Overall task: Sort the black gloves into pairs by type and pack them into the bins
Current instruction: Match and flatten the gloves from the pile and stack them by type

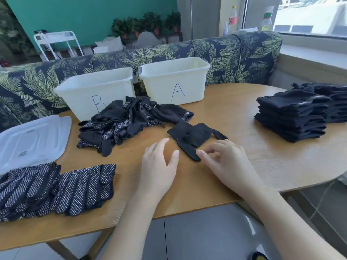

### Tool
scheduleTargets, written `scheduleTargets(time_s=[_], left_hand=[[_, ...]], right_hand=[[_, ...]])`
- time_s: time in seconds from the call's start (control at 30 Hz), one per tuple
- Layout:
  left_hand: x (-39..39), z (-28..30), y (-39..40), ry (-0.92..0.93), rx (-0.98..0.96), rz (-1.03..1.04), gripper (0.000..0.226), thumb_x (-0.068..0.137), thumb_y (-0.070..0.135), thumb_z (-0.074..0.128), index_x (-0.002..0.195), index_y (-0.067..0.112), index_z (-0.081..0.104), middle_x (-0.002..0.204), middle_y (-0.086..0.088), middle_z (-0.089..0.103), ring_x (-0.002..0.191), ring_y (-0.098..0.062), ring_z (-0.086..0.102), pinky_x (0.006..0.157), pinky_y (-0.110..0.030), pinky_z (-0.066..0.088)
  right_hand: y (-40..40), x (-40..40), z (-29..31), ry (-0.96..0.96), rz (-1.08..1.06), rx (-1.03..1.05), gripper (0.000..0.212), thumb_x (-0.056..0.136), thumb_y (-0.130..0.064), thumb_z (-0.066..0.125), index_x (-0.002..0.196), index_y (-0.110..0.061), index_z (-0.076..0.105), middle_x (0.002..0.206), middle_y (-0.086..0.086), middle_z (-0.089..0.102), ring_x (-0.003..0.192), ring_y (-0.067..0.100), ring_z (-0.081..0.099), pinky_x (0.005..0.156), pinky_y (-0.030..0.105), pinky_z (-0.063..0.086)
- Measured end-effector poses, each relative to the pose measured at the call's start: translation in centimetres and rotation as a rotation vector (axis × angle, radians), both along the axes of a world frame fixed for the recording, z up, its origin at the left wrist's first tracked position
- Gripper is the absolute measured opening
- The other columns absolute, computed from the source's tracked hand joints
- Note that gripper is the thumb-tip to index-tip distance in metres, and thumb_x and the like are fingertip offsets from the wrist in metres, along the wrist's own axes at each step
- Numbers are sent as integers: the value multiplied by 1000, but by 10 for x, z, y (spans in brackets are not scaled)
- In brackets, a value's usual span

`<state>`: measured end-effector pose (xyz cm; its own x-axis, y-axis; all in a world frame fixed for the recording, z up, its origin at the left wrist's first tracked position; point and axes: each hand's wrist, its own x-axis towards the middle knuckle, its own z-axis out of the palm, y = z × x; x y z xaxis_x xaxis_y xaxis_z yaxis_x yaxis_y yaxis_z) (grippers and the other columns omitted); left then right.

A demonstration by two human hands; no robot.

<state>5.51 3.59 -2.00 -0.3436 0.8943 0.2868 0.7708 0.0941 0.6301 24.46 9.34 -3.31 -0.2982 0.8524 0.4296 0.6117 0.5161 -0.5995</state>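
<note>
A plain black glove (193,136) lay flat mid-bench, soft and light; best pinched at its cuff. Both hands hovered empty: left hand (159,166) spread, right hand (225,158) fingers (203,154) loosely curled beside its tip.

Both hands (189,162) beside a plain black glove (191,136) on table (244,147)

Bins (174,72) cream, blue letters A/B. Plain black glove (191,136); white-dotted black gloves (56,186). Wood-tone table (234,166). Sofa (234,51) navy, green fern print.
</note>
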Motion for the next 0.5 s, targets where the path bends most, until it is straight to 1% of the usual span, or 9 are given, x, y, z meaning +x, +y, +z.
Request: scheduleTargets(time_s=[0.07,0.13,0.2,0.27,0.3,0.37,0.43,0.5], left_hand=[[-2,1,2,-20,3,13,49,100,38,59,146,22,52,138,3,57,126,-19,53,109,-37,42],[-3,0,4,-37,-6,15,48,100,39,59,145,24,52,138,4,58,125,-18,53,109,-38,43],[-4,-1,5,-43,-15,2,48,101,40,58,146,26,52,140,6,57,127,-17,52,110,-39,44],[-4,-2,5,-40,-13,-12,48,101,40,58,146,27,51,140,7,56,128,-16,51,110,-38,44],[-5,-2,5,-42,-10,-14,48,101,40,58,146,27,51,140,7,56,128,-15,51,110,-38,44],[-5,-2,4,-54,4,-15,47,101,40,58,145,27,52,139,8,57,127,-14,52,109,-37,44],[-6,-1,3,-54,16,-21,46,100,39,58,144,27,54,137,9,58,126,-12,52,109,-36,45],[-6,-1,3,-49,24,-28,45,100,39,58,144,27,54,136,9,59,126,-11,52,109,-36,44]], right_hand=[[8,-6,-2,-48,35,34,23,89,-50,66,97,-29,72,102,-19,66,102,5,52,83,12,37],[17,-13,-3,-94,59,39,36,89,-48,70,118,-26,69,122,-14,63,116,12,51,96,20,38],[22,-21,0,-124,50,-2,53,90,-50,69,136,-25,61,139,-11,56,128,15,46,104,26,37],[28,-27,3,-152,29,-65,62,90,-53,67,144,-26,53,146,-10,51,134,18,41,109,33,36],[31,-29,2,-181,16,-81,61,91,-54,66,145,-27,53,145,-10,52,134,19,41,110,35,36],[34,-31,1,-220,-3,-78,52,92,-54,65,136,-27,62,136,-9,58,129,20,45,108,39,38],[35,-30,1,-189,-3,-67,39,92,-50,66,123,-27,71,125,-9,62,121,18,48,104,40,41],[34,-27,-1,-145,18,-51,28,92,-44,69,114,-28,75,115,-10,64,113,16,52,100,41,44]])
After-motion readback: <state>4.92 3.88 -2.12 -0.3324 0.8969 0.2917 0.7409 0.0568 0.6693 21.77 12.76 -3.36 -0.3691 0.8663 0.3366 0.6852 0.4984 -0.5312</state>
